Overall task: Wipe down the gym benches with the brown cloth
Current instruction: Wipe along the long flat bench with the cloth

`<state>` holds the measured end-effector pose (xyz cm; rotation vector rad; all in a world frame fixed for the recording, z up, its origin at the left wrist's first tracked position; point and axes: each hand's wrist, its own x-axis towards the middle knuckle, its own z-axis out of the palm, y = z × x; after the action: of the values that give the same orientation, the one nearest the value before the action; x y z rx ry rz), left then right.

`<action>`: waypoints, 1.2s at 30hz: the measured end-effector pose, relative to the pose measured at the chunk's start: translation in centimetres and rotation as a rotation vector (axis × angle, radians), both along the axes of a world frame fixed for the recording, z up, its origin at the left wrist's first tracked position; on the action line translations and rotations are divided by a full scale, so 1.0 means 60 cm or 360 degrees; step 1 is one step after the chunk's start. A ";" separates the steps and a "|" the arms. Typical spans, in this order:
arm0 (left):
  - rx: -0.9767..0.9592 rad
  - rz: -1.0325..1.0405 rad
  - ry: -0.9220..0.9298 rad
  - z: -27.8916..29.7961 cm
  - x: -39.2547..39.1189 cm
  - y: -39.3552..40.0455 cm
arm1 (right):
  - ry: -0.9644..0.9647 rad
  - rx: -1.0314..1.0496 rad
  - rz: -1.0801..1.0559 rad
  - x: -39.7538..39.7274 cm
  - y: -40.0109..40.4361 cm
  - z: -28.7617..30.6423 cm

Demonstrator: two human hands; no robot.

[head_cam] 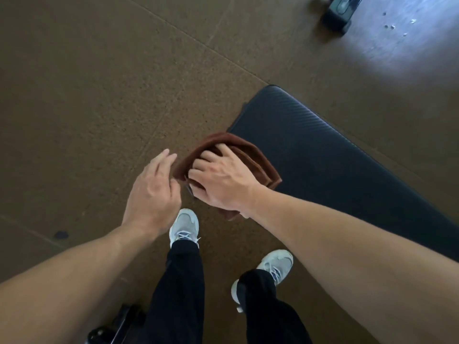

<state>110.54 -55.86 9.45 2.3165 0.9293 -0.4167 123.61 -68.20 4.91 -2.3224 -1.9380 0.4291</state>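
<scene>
A folded brown cloth [250, 155] lies at the near-left edge of a black padded gym bench [323, 155] that runs from the centre toward the lower right. My right hand [221, 177] lies on top of the cloth with its fingers spread and bent over the folds, and part of the cloth hangs below the palm. My left hand [154, 192] hovers just left of the cloth over the floor, fingers straight and relaxed, holding nothing.
Brown speckled rubber floor tiles [99, 83] surround the bench. A dark equipment foot [337, 16] stands at the top right beside a bright patch of light. Another black frame part [116, 326] sits at the bottom left. My own legs and grey shoes [185, 227] stand below the hands.
</scene>
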 end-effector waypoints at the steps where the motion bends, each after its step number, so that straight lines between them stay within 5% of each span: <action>1: 0.0029 -0.0028 -0.0018 0.003 0.000 -0.006 | -0.0025 0.0003 -0.0004 -0.005 -0.019 -0.002; 7: 0.0131 -0.0156 -0.0108 0.036 0.045 -0.066 | 0.0064 -0.0138 -0.0608 -0.082 -0.222 -0.004; 10: 0.0192 -0.0569 -0.0126 0.033 0.080 -0.110 | 0.0071 -0.0226 -0.1008 -0.089 -0.359 0.004; 15: 0.0123 -0.0649 0.0139 0.016 0.131 -0.184 | 0.0047 -0.0552 -0.1928 -0.062 -0.563 0.030; 21: 0.0281 -0.0841 0.0034 -0.002 0.117 -0.168 | 0.0134 -0.0381 -0.2656 0.042 -0.478 0.024; 25: 0.0211 -0.0935 -0.0136 -0.021 0.108 -0.140 | 0.0096 -0.0208 -0.2394 0.093 -0.292 0.016; 28: 0.0189 -0.0997 -0.0238 -0.038 0.088 -0.114 | 0.0147 -0.0103 -0.1754 0.076 -0.157 0.020; 31: 0.0170 -0.0935 -0.0226 -0.049 0.057 -0.105 | 0.0067 -0.0031 -0.1159 0.108 -0.167 0.018; 33: 0.0209 -0.0934 -0.0224 -0.055 0.037 -0.107 | -0.0028 -0.0056 -0.1268 0.163 -0.231 0.014; 36: 0.0259 -0.0952 -0.0261 -0.062 0.026 -0.109 | 0.0099 -0.0227 -0.1959 0.197 -0.341 0.022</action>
<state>112.12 -62.40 5.71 2.7098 0.1796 -0.3894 135.45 -88.64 6.21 -2.9313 -0.2001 0.4588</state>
